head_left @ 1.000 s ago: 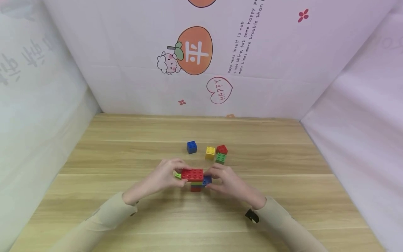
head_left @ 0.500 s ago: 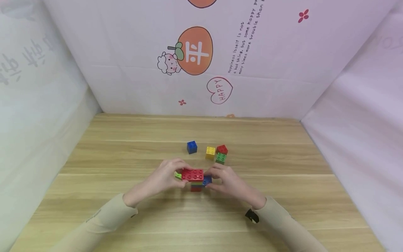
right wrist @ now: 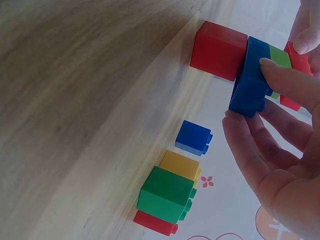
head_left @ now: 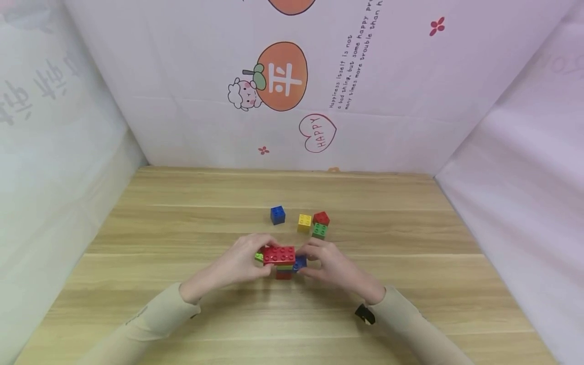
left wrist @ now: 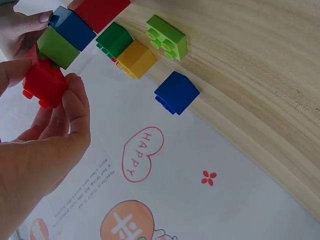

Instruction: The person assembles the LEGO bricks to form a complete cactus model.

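A stack of toy building bricks stands on the wooden table between the two hands. From the bottom up it has a red brick [right wrist: 218, 50], a blue brick [right wrist: 250, 75], a light green brick [left wrist: 58, 47] and a long red brick [head_left: 279, 255] on top. My left hand [head_left: 242, 258] pinches the top red brick at its left end, thumb in front and fingers behind. Farther right, my right hand [head_left: 332, 262] holds the blue brick, which juts out to the right under the top one. Fingers cover parts of both bricks.
A loose light green brick [left wrist: 167, 37] lies just left of the stack, partly hidden in the head view. Behind the stack are a blue brick [head_left: 278, 215], a yellow brick [head_left: 304, 223], a green brick [head_left: 320, 230] and a red brick [head_left: 321, 218]. Printed cloth [head_left: 205, 132] walls the table's back.
The scene sits slightly lower in the head view. My left hand has shifted very slightly right along the top red brick; my right hand keeps its hold on the blue one.
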A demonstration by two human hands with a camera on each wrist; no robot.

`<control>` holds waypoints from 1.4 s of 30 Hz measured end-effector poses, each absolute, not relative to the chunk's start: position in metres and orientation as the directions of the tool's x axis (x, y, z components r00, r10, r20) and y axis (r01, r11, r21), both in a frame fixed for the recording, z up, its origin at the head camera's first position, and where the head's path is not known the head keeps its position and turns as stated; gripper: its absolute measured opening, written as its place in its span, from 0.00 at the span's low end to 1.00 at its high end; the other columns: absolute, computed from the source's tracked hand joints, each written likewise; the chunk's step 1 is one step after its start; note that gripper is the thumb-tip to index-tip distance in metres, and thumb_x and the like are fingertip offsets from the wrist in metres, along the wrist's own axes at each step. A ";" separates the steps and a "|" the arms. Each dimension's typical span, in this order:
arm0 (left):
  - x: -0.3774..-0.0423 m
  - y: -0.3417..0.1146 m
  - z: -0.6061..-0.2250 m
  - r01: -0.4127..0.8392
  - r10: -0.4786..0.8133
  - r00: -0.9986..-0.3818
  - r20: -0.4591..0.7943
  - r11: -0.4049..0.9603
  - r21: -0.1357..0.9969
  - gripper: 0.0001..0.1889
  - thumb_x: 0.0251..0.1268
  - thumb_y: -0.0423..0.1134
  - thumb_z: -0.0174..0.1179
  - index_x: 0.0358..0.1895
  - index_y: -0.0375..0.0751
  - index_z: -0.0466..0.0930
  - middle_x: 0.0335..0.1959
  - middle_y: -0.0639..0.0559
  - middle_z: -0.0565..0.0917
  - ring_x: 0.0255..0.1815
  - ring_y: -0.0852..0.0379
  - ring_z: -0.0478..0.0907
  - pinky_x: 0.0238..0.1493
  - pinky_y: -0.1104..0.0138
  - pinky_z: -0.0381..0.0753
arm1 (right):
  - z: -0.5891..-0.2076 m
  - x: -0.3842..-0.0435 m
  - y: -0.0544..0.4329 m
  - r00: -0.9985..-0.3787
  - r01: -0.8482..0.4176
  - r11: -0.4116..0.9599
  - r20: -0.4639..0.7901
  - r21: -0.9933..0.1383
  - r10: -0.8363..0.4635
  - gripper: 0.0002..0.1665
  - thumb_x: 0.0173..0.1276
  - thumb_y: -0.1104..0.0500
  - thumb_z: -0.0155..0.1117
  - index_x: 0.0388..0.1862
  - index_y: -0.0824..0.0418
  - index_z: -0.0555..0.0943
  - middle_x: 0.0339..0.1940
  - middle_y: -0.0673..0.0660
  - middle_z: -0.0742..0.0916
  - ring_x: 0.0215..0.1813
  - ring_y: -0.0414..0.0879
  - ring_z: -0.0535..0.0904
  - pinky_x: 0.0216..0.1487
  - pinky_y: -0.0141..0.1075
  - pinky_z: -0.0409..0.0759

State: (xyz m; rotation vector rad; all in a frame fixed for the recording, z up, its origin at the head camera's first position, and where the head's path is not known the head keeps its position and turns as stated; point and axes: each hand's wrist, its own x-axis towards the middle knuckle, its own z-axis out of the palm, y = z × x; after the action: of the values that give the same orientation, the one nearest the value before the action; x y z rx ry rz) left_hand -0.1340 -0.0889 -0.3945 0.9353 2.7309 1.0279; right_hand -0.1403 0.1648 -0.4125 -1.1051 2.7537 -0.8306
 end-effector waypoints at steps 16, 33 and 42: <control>-0.138 -0.092 -0.394 0.560 0.589 -0.787 0.184 0.557 0.614 0.20 0.59 0.41 0.70 0.55 0.46 0.83 0.51 0.53 0.88 0.50 0.56 0.84 0.51 0.65 0.83 | -0.415 -0.141 0.165 -0.729 -0.640 0.581 0.158 -0.503 -0.666 0.19 0.60 0.59 0.74 0.51 0.61 0.84 0.46 0.54 0.87 0.45 0.42 0.85 0.47 0.31 0.87; -0.139 -0.094 -0.394 0.567 0.596 -0.779 0.192 0.542 0.620 0.21 0.56 0.39 0.72 0.55 0.45 0.84 0.50 0.51 0.89 0.49 0.55 0.85 0.48 0.64 0.84 | -0.413 -0.140 0.164 -0.742 -0.612 0.586 0.127 -0.531 -0.659 0.20 0.61 0.59 0.74 0.52 0.60 0.84 0.47 0.54 0.87 0.47 0.43 0.85 0.48 0.34 0.87; -0.139 -0.093 -0.394 0.588 0.603 -0.772 0.201 0.557 0.586 0.19 0.55 0.38 0.72 0.52 0.45 0.85 0.47 0.52 0.89 0.47 0.57 0.84 0.50 0.62 0.82 | -0.412 -0.140 0.164 -0.746 -0.602 0.587 0.119 -0.541 -0.655 0.20 0.61 0.60 0.74 0.53 0.61 0.83 0.47 0.55 0.87 0.48 0.44 0.85 0.49 0.36 0.87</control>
State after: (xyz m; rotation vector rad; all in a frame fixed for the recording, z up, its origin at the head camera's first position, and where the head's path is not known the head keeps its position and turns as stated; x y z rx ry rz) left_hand -0.1389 -0.0926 -0.3938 1.0530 2.7517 1.0222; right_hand -0.1404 0.1638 -0.4122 -1.0783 2.7151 -0.8716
